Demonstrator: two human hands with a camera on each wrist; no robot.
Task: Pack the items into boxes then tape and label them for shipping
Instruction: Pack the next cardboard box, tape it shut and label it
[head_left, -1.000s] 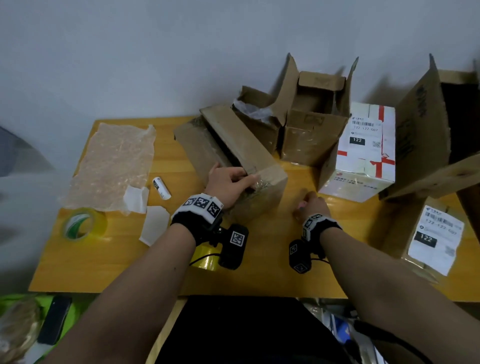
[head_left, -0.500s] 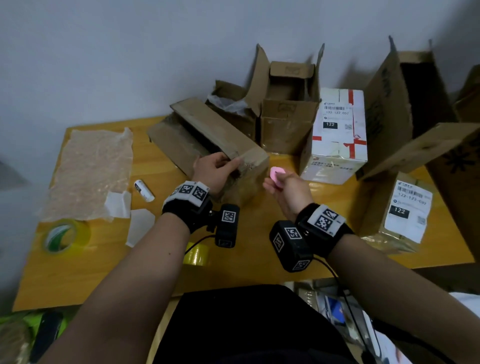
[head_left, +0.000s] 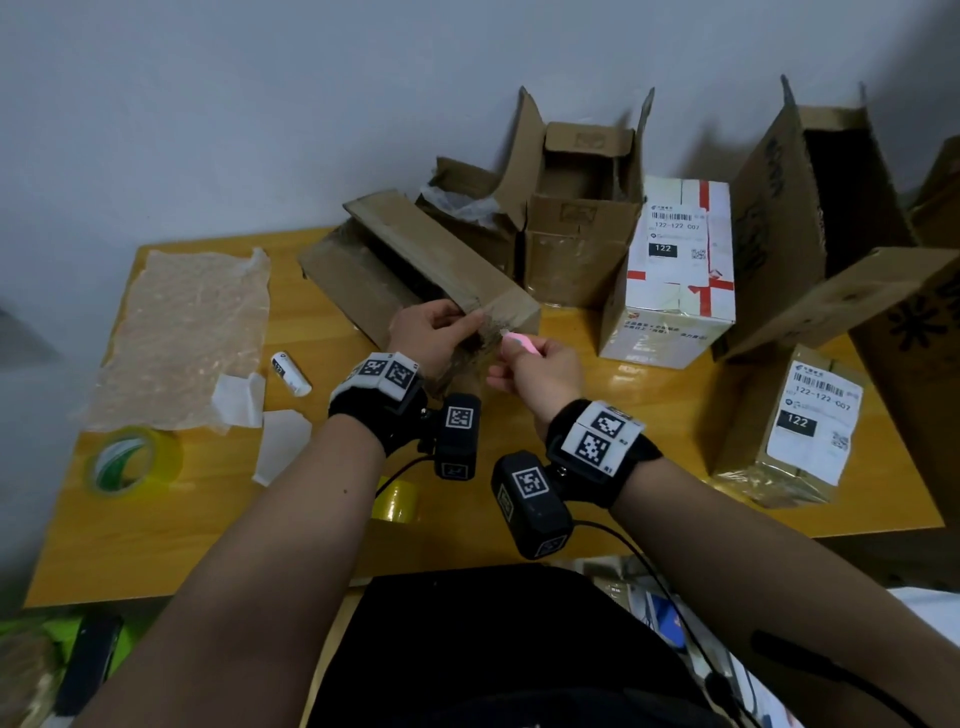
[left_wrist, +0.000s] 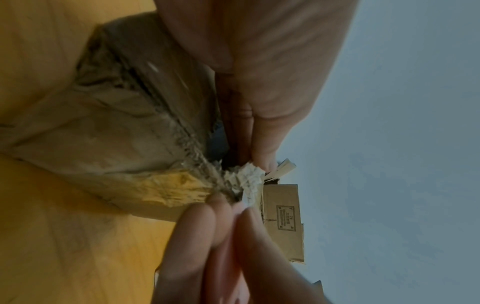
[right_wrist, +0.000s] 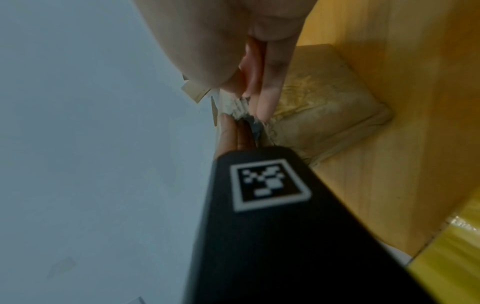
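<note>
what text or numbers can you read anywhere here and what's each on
"122-122 C07" and "122": label on the white box.
"122-122-C07" and "122": label on the wrapped parcel.
"122": the small white tube, barely legible.
Red print low on the white box, barcodes and QR codes: too small to read.
Print on the big carton: blurred.

Grey wall (head_left: 260, 104) fills the background behind the wooden desk (head_left: 156, 530). Down at the lower left, below the desk's front edge, a dark phone-like slab (head_left: 88, 660) lies on something green (head_left: 62, 629), and black cables (head_left: 670, 597) trail at the lower right.
</note>
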